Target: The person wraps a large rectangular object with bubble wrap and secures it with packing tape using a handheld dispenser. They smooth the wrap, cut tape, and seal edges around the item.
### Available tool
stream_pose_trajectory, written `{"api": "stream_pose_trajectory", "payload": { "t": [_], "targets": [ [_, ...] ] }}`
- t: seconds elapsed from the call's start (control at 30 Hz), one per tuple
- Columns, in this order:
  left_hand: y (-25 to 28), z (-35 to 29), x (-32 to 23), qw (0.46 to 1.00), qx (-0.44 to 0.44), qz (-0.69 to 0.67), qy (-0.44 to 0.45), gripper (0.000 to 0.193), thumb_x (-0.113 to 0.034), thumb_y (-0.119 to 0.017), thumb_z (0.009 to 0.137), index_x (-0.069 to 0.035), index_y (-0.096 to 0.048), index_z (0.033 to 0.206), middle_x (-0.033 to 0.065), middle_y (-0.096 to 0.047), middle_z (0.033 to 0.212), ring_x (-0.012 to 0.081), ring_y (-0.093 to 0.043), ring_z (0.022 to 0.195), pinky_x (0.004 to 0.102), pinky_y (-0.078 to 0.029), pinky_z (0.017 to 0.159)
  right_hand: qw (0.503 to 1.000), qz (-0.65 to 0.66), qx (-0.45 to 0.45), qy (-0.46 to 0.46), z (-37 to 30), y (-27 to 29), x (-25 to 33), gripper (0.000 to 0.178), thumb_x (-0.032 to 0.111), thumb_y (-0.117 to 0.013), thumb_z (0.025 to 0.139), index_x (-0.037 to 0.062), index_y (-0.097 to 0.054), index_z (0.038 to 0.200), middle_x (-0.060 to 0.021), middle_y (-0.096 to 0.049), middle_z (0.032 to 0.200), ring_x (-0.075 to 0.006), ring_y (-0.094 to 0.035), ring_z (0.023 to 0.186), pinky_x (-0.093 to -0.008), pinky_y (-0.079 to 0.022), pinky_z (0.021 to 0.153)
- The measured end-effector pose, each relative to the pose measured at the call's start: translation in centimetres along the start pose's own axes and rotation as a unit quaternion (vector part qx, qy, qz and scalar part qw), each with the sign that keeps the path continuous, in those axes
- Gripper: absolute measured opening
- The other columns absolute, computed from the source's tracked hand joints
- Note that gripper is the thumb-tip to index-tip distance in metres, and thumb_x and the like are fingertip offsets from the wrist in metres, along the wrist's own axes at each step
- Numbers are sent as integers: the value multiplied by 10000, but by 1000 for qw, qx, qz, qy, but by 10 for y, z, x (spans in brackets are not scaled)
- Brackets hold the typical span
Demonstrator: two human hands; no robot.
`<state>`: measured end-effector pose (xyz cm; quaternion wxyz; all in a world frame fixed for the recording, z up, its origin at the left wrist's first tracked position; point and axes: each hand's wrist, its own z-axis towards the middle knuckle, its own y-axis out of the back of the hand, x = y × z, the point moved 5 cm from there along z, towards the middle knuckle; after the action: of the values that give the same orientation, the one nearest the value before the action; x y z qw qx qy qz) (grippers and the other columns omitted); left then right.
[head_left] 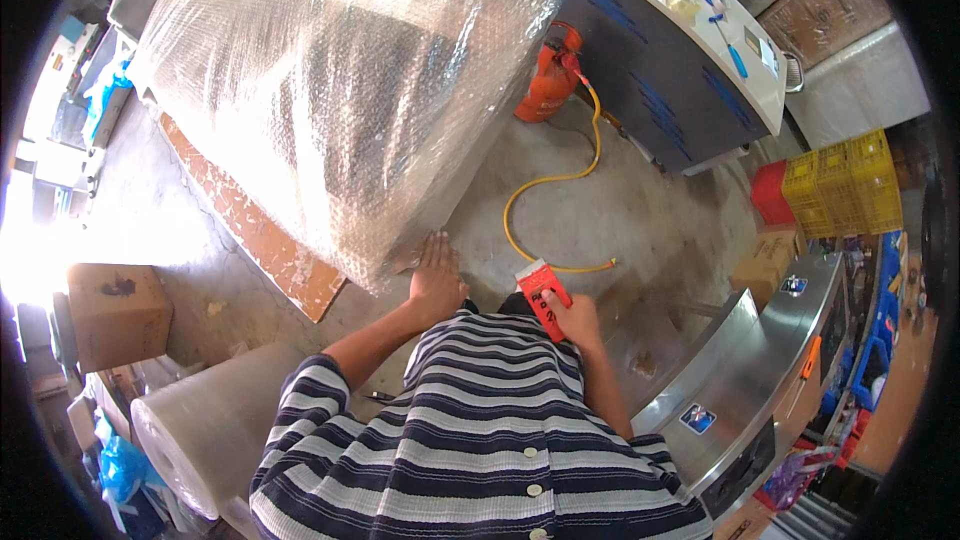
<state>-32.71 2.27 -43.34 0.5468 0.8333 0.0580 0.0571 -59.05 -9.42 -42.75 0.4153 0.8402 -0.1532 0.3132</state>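
Observation:
A large block-like item wrapped in clear bubble wrap (330, 90) stands in front of me, its nearest corner low and close to my body. My left hand (437, 278) lies flat against the wrap beside that corner, fingers stretched out and holding nothing. In front of my waist, my right hand (574, 320) grips a red tape dispenser (543, 302), a flat piece with a pale edge at its upper end and black handwriting on its side. Its pale edge points away from me, apart from the wrap. Whatever is inside the wrap shows only dimly.
A scuffed brown board (250, 225) lies under the wrapped item. A yellow hose (515, 202) runs over the floor from an orange gas cylinder (550, 80). To my left are a bubble wrap roll (200, 430) and a carton (118, 315); a steel counter (745, 365) stands right.

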Motion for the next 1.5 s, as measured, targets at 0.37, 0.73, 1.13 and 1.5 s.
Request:
{"api": "stream_pose_trajectory", "payload": {
  "t": [0.37, 0.73, 1.13, 1.5],
  "targets": [
    [149, -23, -31, 623, -29, -781, 37, 445, -312, -662, 1011, 23, -636, 1303, 101, -693, 1198, 156, -615, 1121, 327, -466, 1020, 929, 107, 99, 340, 10, 58, 105, 458, 490, -806, 824, 52, -708, 917, -159, -693, 767, -318, -691, 692, -411, -525, 638],
    [176, -41, 2, 714, -306, -601, 188, 107, -70, -680, 964, 7, -734, 1015, 70, -717, 873, 113, -646, 741, 280, -532, 686, 914, 26, 174, 365, 31, 60, 138, 518, 555, -755, 858, 56, -699, 984, -190, -689, 771, -392, -684, 703, -458, -523, 629],
    [258, -57, 96, 727, -572, -312, 217, 102, -40, -714, 931, -9, -747, 1023, 121, -699, 855, 197, -664, 676, 313, -529, 647, 927, 161, 125, 316, 29, 14, 198, 437, 471, -729, 925, 40, -697, 987, -187, -702, 755, -338, -718, 671, -403, -537, 592],
    [210, -18, 135, 844, -409, -151, 313, 712, -439, -620, 997, -229, -328, 1611, 201, -252, 1632, 376, -260, 1485, 529, -209, 1204, 946, 115, 126, 275, 47, -9, 190, 480, 450, -720, 928, -20, -706, 1028, -179, -722, 788, -267, -729, 711, -368, -546, 646]
  ]
}}
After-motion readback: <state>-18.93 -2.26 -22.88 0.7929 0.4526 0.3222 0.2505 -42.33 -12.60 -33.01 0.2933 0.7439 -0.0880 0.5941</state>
